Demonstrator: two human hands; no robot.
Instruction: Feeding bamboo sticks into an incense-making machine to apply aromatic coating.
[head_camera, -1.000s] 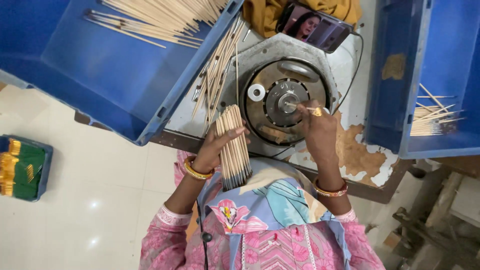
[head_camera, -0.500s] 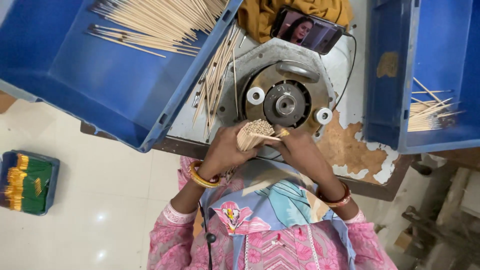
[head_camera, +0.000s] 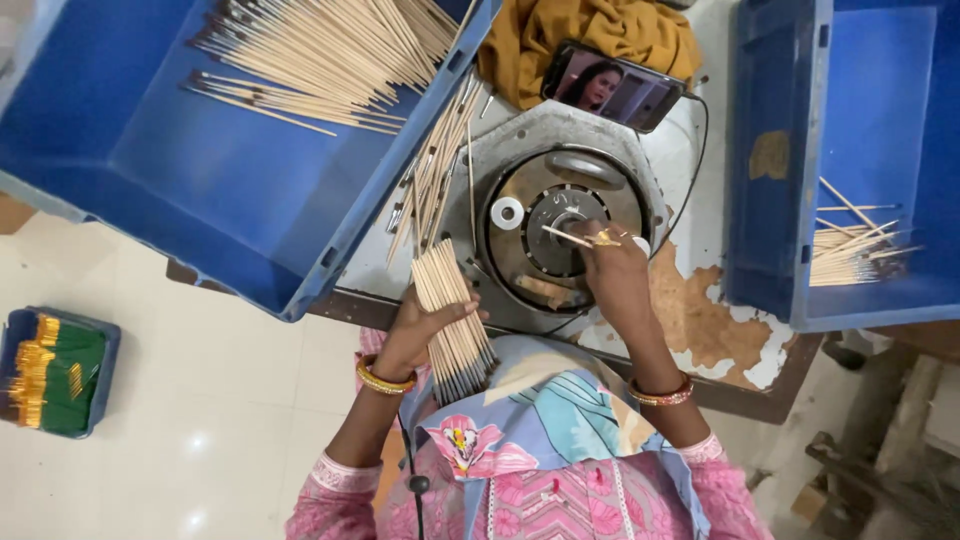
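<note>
left hand (head_camera: 420, 330): clamped round a bundle of sticks (head_camera: 450, 320) at the table's near edge, bundle still full. right hand (head_camera: 610, 265): pinching a single stick (head_camera: 562, 236) at the round machine (head_camera: 560, 225), table centre. right blue bin (head_camera: 860, 160): few sticks. most work seemingly left.

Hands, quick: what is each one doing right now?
Left hand: closed around a bundle of thin sticks.
Right hand: fingers pinching a single stick at the round metal machine.
</note>
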